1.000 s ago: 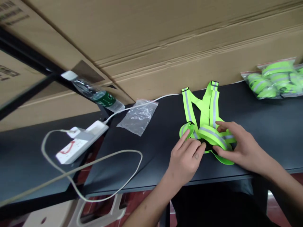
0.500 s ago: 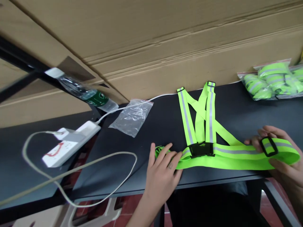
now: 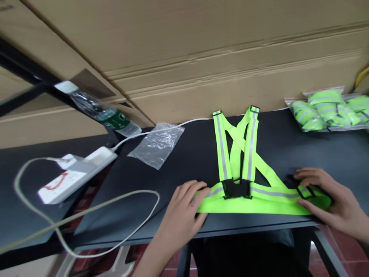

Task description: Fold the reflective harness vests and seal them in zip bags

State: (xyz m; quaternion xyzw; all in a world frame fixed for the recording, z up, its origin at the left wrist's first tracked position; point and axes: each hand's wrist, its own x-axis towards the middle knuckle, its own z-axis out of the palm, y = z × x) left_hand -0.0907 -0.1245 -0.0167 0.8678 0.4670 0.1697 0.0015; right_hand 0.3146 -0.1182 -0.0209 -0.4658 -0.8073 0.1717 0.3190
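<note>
A neon-green reflective vest (image 3: 259, 206) of elastic straps with grey stripes lies on the dark table. Its two shoulder straps point away from me and cross behind. At the middle of the waist belt sits a black buckle (image 3: 237, 189), fastened. My left hand (image 3: 186, 207) is closed over the belt's left end, which its fingers partly cover. At the right end, my right hand (image 3: 331, 198) grips the folded loop beside a black slider (image 3: 306, 191), thumb in front and fingers behind.
Bagged green vests (image 3: 325, 109) lie at the back right. Left of the vest are a clear plastic bag (image 3: 158, 144), a water bottle (image 3: 112, 117) and a white power strip (image 3: 77, 175) with a looping cable (image 3: 115, 200). Cardboard (image 3: 201, 57) stands along the back edge.
My right hand has moved left and lowered the belt's right end to the table. My left hand has shifted slightly left, with the belt's left end now folded under its fingers.
</note>
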